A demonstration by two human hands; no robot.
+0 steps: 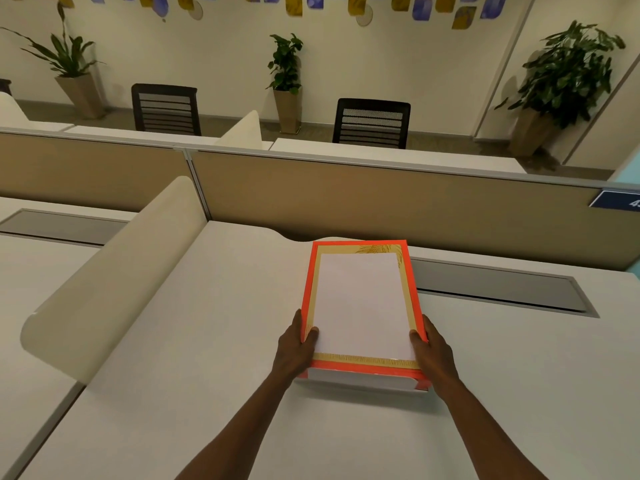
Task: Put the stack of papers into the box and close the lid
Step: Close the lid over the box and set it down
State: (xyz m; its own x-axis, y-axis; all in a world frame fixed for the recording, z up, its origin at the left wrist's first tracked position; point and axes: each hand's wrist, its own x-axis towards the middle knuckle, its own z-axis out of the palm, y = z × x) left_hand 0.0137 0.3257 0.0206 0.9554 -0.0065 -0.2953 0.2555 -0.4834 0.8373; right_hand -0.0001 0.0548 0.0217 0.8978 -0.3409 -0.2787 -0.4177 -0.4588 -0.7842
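Note:
An orange box with a gold, leaf-patterned top face lies flat on the white desk, just ahead of me. A white stack of papers rests on that gold face, inside the orange border. My left hand clasps the box's near-left side, its thumb reaching over the edge to the paper's corner. My right hand holds the near-right side the same way. Whether the gold face is a shut lid or the box's inside, I cannot tell.
A curved cream divider borders the desk on the left. A tan partition wall stands right behind the box. A grey cable-tray flap lies in the desk to the right. Chairs and potted plants are beyond the partition.

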